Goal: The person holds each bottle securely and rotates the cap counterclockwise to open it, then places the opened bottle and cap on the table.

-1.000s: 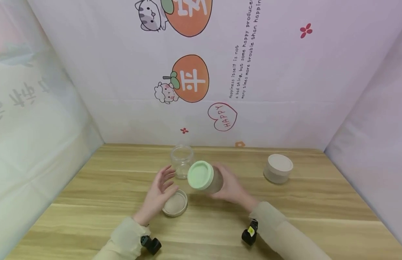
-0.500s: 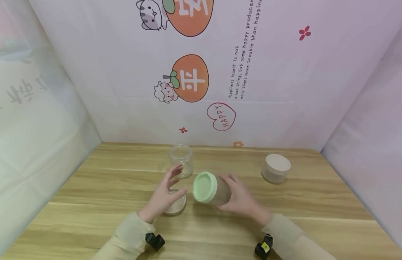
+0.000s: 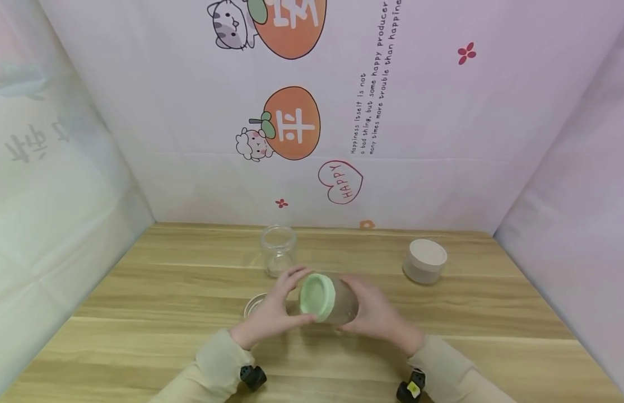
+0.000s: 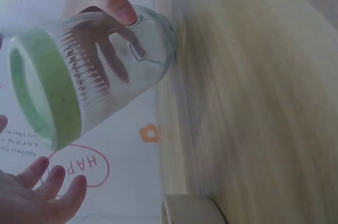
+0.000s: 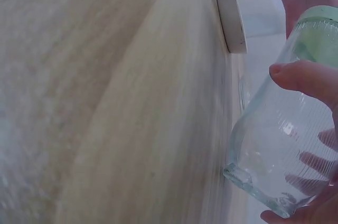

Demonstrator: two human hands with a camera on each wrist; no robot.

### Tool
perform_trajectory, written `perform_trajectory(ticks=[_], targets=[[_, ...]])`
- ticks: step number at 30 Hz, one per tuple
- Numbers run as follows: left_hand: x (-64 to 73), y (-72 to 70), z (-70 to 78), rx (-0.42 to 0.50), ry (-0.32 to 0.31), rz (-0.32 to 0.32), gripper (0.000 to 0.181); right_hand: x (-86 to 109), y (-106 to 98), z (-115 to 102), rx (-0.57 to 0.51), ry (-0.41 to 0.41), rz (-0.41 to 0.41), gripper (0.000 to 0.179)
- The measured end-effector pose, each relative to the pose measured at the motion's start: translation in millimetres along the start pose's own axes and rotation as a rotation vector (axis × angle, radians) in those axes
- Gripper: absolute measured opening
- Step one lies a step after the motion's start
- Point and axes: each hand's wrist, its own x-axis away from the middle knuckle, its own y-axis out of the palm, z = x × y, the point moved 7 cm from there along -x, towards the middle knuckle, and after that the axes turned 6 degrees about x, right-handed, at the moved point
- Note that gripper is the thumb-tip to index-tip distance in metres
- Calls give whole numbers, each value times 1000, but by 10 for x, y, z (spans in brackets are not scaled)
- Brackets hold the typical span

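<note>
My right hand grips a clear ribbed glass jar by its body. The jar is tilted over, with its pale green lid turned toward my left hand. In the head view, the left thumb and fingers are spread on either side of that lid, fingertips right at its rim. The left wrist view shows fingers of the left hand extended and apart just below the lid. Through the glass, the right fingers show behind the jar. A loose beige lid lies on the table, partly hidden by my left hand.
An open clear jar stands behind my left hand. Toward the back right is a low jar with a white lid. Printed white cloth walls in the wooden table at the back and sides.
The right hand has brought the jar lower and slightly right, tipping it further onto its side. My left hand has moved right, from above the loose lid to the green lid.
</note>
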Motion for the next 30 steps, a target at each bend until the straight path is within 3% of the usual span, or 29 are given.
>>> perform_trajectory(ticks=[4, 10, 13, 18, 21, 24, 30], targets=[[-24, 81, 27, -37, 24, -44, 77, -9, 26, -5, -14, -5, -6, 91], [-91, 125, 56, -149, 68, -33, 75, -28, 36, 30, 1, 36, -39, 91], [-134, 145, 59, -278, 95, -27, 75, -40, 29, 27, 7, 41, -46, 91], [-208, 188, 108, -545, 197, -8, 70, -42, 7, 31, -10, 61, -33, 90], [-244, 211, 142, -651, 228, 5, 65, -40, 2, 42, -13, 76, -26, 90], [-266, 233, 160, -698, 237, 30, 60, -34, 5, 57, -21, 86, -19, 90], [-274, 243, 166, -694, 236, 87, 56, -33, 11, 77, -47, 102, -26, 91]])
